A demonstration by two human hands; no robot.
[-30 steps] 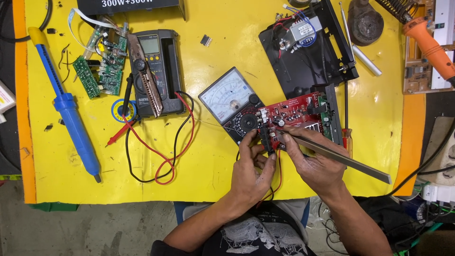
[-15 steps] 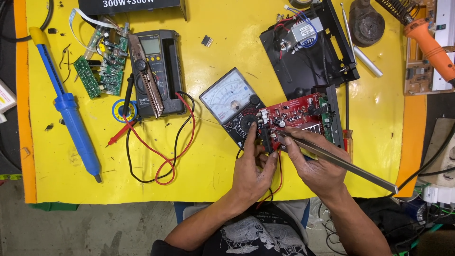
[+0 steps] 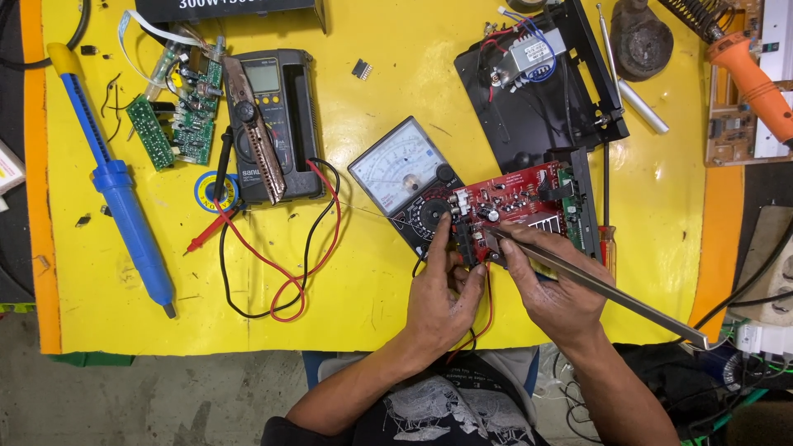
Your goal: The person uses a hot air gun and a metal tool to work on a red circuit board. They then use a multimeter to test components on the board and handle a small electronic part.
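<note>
Now: left hand (image 3: pixel 442 301) pinches red circuit board (image 3: pixel 516 198) | right hand (image 3: pixel 553 289) grips tweezers (image 3: pixel 595 285) (tips seemingly touching board)

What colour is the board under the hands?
Red board, with black parts; head view shows it best.

Your 2 hands crowd the red circuit board (image 3: pixel 520 202), hemmed in by the analog meter (image 3: pixel 405 177) on its left and the black chassis (image 3: pixel 541 91) above. Looping red and black leads (image 3: pixel 277 272) block the mat's middle; bare yellow mat (image 3: pixel 363 318) lies open just left of your left hand (image 3: pixel 442 301).
</note>
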